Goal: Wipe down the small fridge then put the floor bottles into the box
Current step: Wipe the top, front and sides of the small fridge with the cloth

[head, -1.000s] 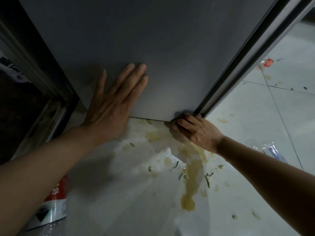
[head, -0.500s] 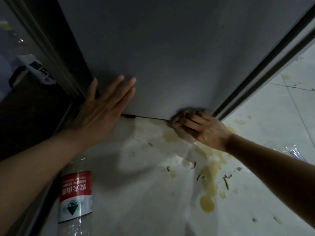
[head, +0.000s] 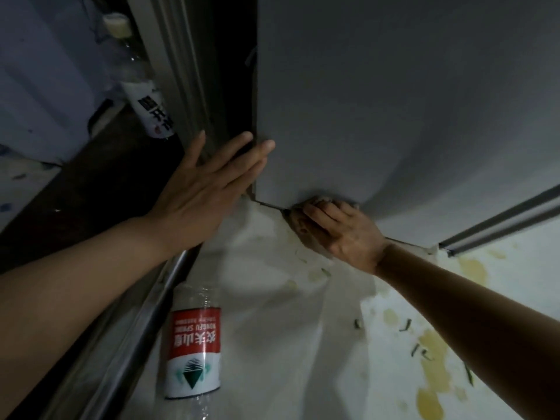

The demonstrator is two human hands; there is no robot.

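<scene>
- Right hand grip curled round a cloth, pressed on the bottom edge of the fridge side panel, touching.
- Left hand spread flat, fingers straight, bracing the fridge's near corner, just left of the wiping grip.
- Judged: wipe not finished.
- Floor bottle lies below both grips, long axis pointing roughly toward the fridge; left hand nearer.
- Second bottle up-left, beyond left grip.
</scene>
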